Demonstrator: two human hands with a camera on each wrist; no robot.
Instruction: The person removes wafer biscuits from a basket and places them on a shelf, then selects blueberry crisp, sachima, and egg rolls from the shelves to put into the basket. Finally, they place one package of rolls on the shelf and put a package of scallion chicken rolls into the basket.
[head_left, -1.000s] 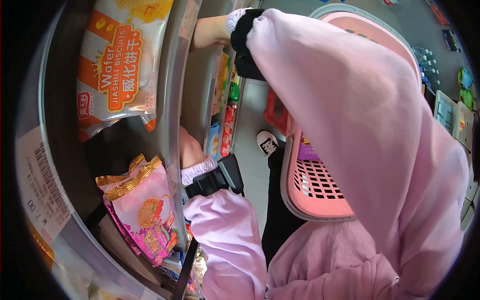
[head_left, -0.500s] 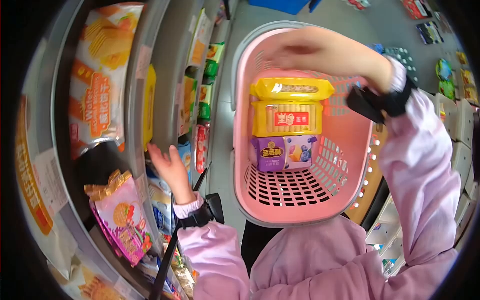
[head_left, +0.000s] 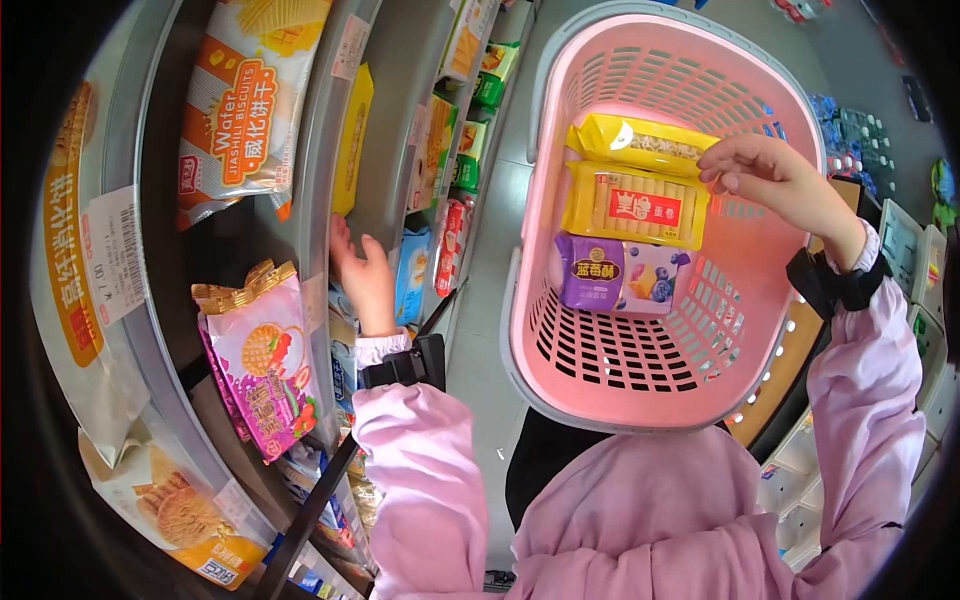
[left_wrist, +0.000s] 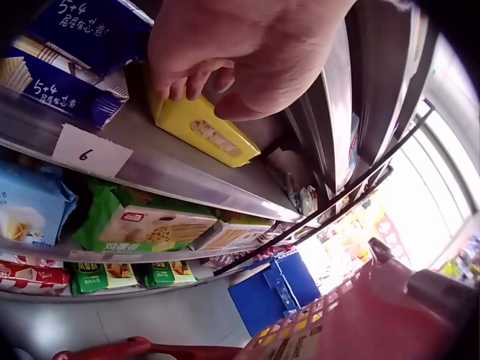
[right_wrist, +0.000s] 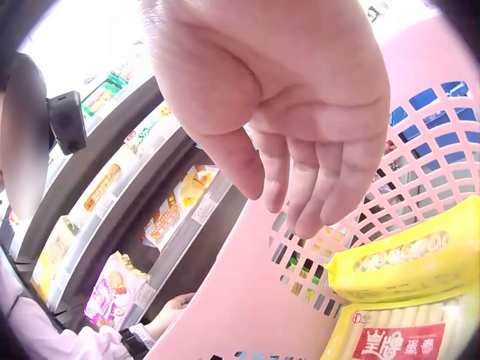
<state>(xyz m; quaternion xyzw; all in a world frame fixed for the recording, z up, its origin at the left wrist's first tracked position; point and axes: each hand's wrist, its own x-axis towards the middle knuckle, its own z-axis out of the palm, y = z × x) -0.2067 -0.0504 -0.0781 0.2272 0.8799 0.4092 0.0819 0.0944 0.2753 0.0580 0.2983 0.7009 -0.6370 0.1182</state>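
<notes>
At centre-left of frame, left hand (head_left: 366, 288) is hovering by shelved yellow packet (head_left: 352, 140), grip spread, right hand (head_left: 775, 182) hanging relaxed; packet probably feeling light, slick, crushable, best held mid-sides.

Yellow windowed pack (left_wrist: 214, 136), at grey shelf's (left_wrist: 174, 171) front edge, perhaps touching the left hand (left_wrist: 244, 45)

Reaches forward at the left side with the left arm (head_left: 425, 455), holding the left wrist (head_left: 381, 346) nearly straight and the left hand (head_left: 364, 282) pointing ahead. Spreads the left thumb (left_wrist: 255, 103) away from loosely bent fingers (left_wrist: 197, 79). Holds the right arm (head_left: 865, 400) bent at the elbow, out to the right, with the right hand (head_left: 775, 185) turned inward across the front. Droops the right fingers (right_wrist: 339, 180), close together and gently curved, with the right thumb (right_wrist: 234, 161) just beside them.
</notes>
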